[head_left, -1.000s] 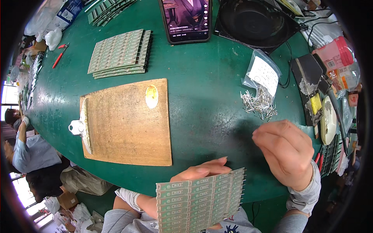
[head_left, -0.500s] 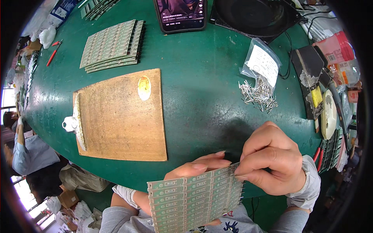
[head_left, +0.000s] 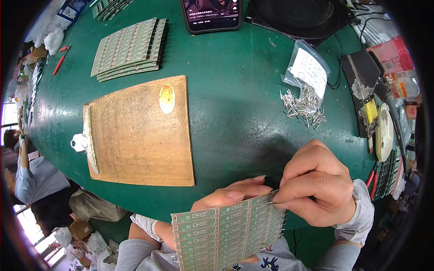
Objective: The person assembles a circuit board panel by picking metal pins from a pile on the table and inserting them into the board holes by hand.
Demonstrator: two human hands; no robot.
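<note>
So the left hand (head_left: 226, 198) is propping up a green circuit board panel (head_left: 228, 235) from behind, fingers clamped on it, just below the wooden clipboard (head_left: 140, 131). The right hand (head_left: 316, 185) has its fingertips pinched together at the panel's top right corner (whatever's between them is too small to make out), with the loose metal pins (head_left: 305, 108) well off to the clipboard's right.

Both hands are going bare, left hand (head_left: 226, 198) and right hand (head_left: 316, 185). The person is wearing light grey long sleeves (head_left: 361, 212), cuffs bunching at the wrists.
</note>
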